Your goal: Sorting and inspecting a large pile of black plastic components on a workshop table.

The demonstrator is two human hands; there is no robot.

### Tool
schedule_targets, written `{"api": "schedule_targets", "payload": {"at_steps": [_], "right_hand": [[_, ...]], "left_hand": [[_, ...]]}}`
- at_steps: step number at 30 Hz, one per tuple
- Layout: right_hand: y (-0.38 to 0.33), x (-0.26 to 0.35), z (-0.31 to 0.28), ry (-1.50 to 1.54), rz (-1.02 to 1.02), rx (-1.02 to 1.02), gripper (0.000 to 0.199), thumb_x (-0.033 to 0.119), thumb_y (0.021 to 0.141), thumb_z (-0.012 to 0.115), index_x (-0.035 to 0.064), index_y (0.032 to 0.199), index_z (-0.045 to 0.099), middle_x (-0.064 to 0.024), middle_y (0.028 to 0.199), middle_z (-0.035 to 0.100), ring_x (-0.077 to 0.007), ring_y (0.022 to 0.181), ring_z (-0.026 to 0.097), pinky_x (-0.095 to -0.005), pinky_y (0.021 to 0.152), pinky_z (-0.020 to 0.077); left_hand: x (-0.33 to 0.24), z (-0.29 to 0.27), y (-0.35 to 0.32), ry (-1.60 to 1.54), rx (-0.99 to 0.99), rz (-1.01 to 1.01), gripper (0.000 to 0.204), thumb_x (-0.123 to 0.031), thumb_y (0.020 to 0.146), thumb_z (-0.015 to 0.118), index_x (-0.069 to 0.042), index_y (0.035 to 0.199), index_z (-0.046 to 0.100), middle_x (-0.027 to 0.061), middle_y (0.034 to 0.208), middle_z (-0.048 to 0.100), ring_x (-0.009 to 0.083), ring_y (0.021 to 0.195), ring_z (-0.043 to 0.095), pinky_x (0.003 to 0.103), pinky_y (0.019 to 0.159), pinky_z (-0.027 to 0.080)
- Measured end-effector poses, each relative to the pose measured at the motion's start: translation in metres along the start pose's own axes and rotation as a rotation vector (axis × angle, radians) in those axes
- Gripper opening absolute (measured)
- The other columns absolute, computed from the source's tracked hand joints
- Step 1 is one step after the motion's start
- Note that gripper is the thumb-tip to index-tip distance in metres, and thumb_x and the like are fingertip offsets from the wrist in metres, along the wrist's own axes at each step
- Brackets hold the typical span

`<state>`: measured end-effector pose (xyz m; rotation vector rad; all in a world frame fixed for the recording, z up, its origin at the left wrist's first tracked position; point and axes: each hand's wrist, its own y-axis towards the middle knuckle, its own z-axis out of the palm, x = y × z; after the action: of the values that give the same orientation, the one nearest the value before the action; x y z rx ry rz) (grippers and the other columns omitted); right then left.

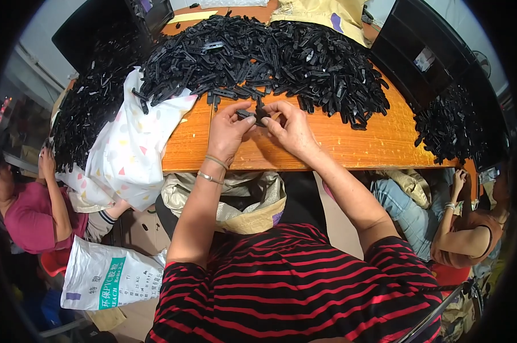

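Both the left hand point(226, 136) and right hand point(293, 129) pinch small black pieces point(260, 113) in their fingers point(280, 107), over the shiny orange wood tabletop point(350, 146), near its front edge. One piece seems to point long-ways toward the back edge, but it's partly hidden. Behind, thin black strips point(258, 54) lie heaped.

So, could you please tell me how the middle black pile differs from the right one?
The middle pile looks larger than the right pile. The middle pile spans the table's far centre; the right pile lies near a co-worker's hand. Both are heaps of small black pieces.
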<state>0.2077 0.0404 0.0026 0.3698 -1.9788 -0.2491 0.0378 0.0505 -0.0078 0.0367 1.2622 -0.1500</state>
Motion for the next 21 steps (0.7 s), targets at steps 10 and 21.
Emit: {"api": "schedule_targets", "payload": {"at_steps": [10,21], "right_hand": [[-0.001,0.000,0.003,-0.124,-0.196,-0.064,0.020,0.003,0.076,0.072,-0.0001,0.094,0.065,-0.0072,0.083,0.060,-0.0108,0.057,0.055,-0.0245,0.053,0.0461],[-0.001,0.010,0.005,-0.096,-0.162,-0.018,0.023,0.001,0.073,0.075,-0.0006,0.094,0.065,-0.0053,0.084,0.060,-0.0092,0.061,0.055,-0.0226,0.057,0.0463]], "left_hand": [[-0.005,0.007,-0.011,0.177,0.009,0.129,0.042,0.004,0.088,0.055,0.004,0.130,0.049,0.0080,0.102,0.061,0.0107,0.085,0.061,0.022,0.076,0.054],[-0.005,0.022,-0.030,0.235,-0.059,0.359,0.040,0.008,0.084,0.057,0.005,0.124,0.051,0.0096,0.105,0.061,0.0109,0.088,0.061,0.023,0.079,0.051]]}}
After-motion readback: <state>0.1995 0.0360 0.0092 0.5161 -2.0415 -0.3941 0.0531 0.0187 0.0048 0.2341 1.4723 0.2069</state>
